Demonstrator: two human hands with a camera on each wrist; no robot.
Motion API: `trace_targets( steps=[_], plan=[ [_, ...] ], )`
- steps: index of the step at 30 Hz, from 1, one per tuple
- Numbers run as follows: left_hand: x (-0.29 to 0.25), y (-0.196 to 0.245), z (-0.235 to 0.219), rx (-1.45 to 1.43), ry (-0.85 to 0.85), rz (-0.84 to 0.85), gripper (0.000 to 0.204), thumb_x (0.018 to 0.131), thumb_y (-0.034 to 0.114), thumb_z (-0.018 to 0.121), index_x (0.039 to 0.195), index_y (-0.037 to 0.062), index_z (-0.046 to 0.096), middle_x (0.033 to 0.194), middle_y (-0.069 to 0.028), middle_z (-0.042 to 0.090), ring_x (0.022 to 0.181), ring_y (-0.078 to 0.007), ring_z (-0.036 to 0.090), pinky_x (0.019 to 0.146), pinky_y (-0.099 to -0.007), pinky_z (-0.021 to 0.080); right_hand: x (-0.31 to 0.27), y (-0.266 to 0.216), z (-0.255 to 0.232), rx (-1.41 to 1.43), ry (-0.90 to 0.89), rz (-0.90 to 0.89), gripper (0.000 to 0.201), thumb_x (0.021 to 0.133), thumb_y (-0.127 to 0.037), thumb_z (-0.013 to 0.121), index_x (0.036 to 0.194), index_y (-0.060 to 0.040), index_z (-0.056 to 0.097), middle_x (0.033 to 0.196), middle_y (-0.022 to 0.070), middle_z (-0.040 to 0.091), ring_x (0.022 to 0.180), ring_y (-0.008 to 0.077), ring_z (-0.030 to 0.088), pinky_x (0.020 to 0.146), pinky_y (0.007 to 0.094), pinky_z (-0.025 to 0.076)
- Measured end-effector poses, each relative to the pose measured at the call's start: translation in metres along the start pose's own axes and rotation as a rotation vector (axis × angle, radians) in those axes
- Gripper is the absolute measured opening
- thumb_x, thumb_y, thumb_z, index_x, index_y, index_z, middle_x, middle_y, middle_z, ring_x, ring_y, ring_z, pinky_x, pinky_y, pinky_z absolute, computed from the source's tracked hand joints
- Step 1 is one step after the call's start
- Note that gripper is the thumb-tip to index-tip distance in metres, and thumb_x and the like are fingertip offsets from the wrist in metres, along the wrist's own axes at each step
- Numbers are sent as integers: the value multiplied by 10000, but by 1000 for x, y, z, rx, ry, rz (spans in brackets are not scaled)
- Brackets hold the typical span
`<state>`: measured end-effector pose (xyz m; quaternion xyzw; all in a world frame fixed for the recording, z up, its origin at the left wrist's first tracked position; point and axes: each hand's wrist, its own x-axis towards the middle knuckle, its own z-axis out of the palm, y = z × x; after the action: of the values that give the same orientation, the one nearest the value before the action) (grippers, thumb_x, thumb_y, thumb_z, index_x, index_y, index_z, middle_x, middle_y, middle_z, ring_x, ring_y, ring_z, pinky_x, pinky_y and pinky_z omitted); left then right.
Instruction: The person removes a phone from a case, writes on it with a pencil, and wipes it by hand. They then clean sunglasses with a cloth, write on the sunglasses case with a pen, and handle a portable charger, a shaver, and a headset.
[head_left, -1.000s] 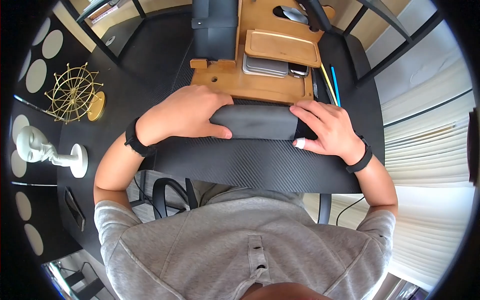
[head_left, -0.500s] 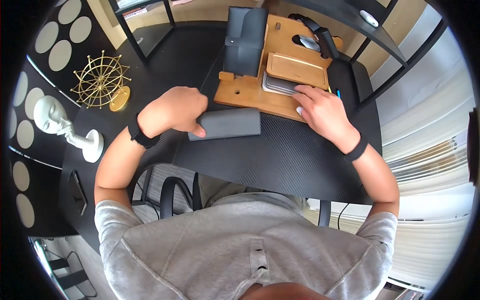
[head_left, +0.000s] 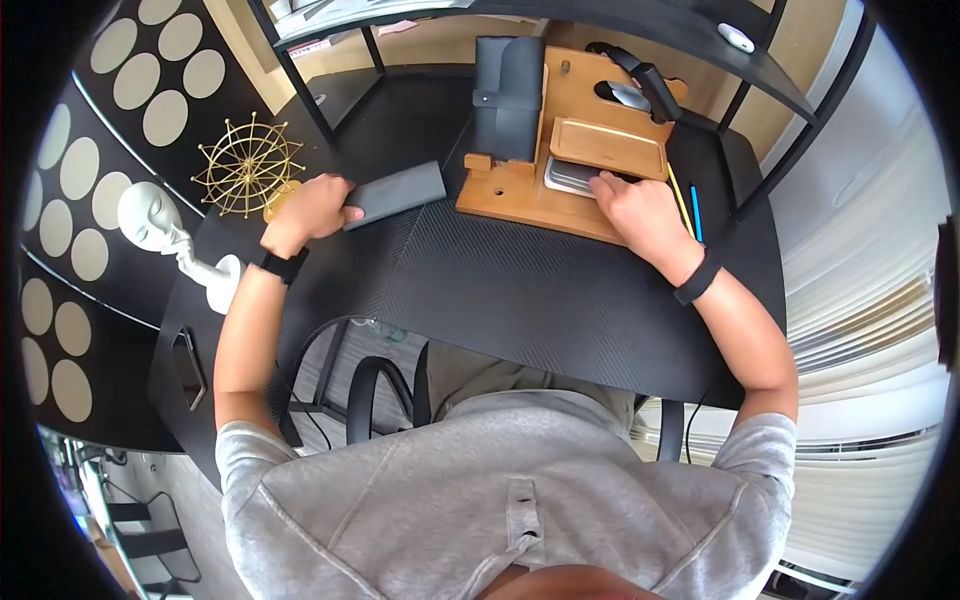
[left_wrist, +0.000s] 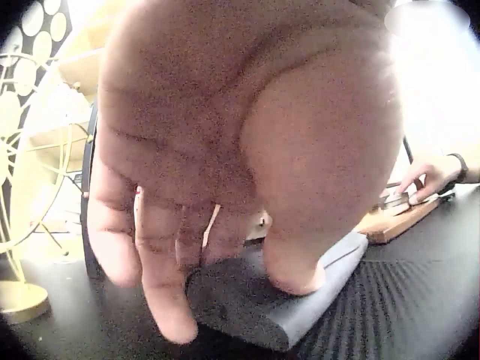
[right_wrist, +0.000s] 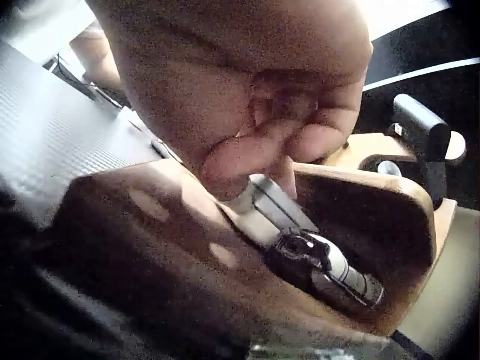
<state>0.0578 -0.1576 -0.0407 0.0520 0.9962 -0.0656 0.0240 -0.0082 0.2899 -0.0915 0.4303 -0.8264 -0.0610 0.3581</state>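
Observation:
At the left of the desk my left hand (head_left: 312,208) grips the near-left end of a dark grey oblong case (head_left: 400,193), with the thumb on its upper side and the fingers reaching down beyond it. The case (left_wrist: 330,281) lies slanted, close over the black desktop. My right hand (head_left: 645,210) is at the wooden desk stand (head_left: 540,212), under the edge of its raised tray (head_left: 608,145). There it pinches the end of a flat silver block (right_wrist: 277,210). Next to that block sits a small shiny black-and-silver item (right_wrist: 330,262).
A gold wheel ornament (head_left: 248,165) and a white face sculpture (head_left: 150,215) stand at the left, with a phone (head_left: 188,368) nearer me. A black pouch (head_left: 508,100) and a watch (head_left: 655,95) are on the stand. Yellow (head_left: 682,200) and blue (head_left: 697,212) sticks lie at its right.
My left hand has carried the grey case leftward, away from the stand's front. The right hand has let go of the case and moved to the silver block on the stand.

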Motion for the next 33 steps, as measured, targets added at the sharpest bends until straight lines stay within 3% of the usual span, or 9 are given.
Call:
trace_targets(
  steps=[3, 10, 12, 15, 17, 20, 23, 27, 33],
  plan=[
    [15, 0, 5, 4, 33, -29, 442, 881, 357, 769, 1123, -9, 716, 1102, -234, 699, 1010, -430, 688, 866, -502, 556, -5, 0, -5, 65, 26, 50, 84, 817, -69, 645, 895, -39, 645, 785, 82, 678, 646, 242, 723, 554, 341, 575],
    [12, 59, -13, 81, 512, 144, 302, 835, 315, 798, 878, 28, 716, 897, -143, 673, 812, -366, 692, 711, -455, 561, -8, 2, 3, 131, 73, 58, 106, 843, -58, 656, 942, -25, 670, 835, 111, 718, 705, 260, 732, 597, 368, 585],
    [12, 91, -24, 12, 516, 256, 290, 841, 313, 791, 884, 36, 719, 888, -135, 672, 810, -366, 691, 700, -454, 562, -11, 3, 9, 170, 22, 92, 206, 812, -76, 699, 1007, -9, 699, 947, 143, 757, 763, 301, 731, 675, 403, 602],
    [18, 141, -31, -130, 478, 521, 309, 863, 322, 772, 994, 48, 716, 895, -135, 678, 820, -362, 697, 700, -450, 565, -5, 5, 5, 208, 152, 87, 86, 834, -70, 669, 912, -33, 676, 791, 99, 706, 698, 275, 725, 610, 389, 587],
    [33, 164, -22, -111, 492, 653, 413, 878, 342, 760, 1139, 35, 673, 884, -158, 702, 798, -374, 709, 700, -449, 575, -6, 4, 1, 238, 63, 112, 222, 780, -79, 720, 993, -25, 693, 941, 127, 738, 797, 293, 734, 693, 392, 604],
    [49, 187, -15, -86, 327, 519, 483, 884, 363, 759, 1185, 4, 643, 835, -188, 716, 767, -386, 717, 695, -460, 581, -12, 3, 0, 283, 38, 114, 295, 748, -80, 750, 1032, -19, 697, 1018, 138, 753, 870, 309, 739, 756, 401, 613],
    [57, 190, -5, -158, 350, 545, 546, 901, 388, 743, 1236, -25, 621, 793, -210, 711, 761, -383, 724, 675, -471, 583, -13, 2, -3, 298, 41, 107, 295, 748, -79, 750, 1032, -23, 692, 1006, 128, 743, 877, 304, 736, 760, 402, 615],
    [55, 189, -2, -180, 248, 558, 531, 907, 392, 735, 1218, -28, 638, 746, -212, 695, 741, -384, 719, 664, -471, 582, -12, 1, -6, 323, 101, 75, 271, 758, -76, 728, 1022, -34, 683, 975, 89, 694, 855, 263, 719, 688, 375, 602],
    [53, 188, 6, -213, 286, 593, 538, 894, 399, 743, 1194, -39, 654, 701, -202, 681, 697, -386, 708, 649, -472, 567, -11, -5, -16, 347, 22, 25, 260, 753, -86, 729, 1008, -75, 681, 964, 51, 643, 845, 236, 710, 655, 359, 584]
  ],
)
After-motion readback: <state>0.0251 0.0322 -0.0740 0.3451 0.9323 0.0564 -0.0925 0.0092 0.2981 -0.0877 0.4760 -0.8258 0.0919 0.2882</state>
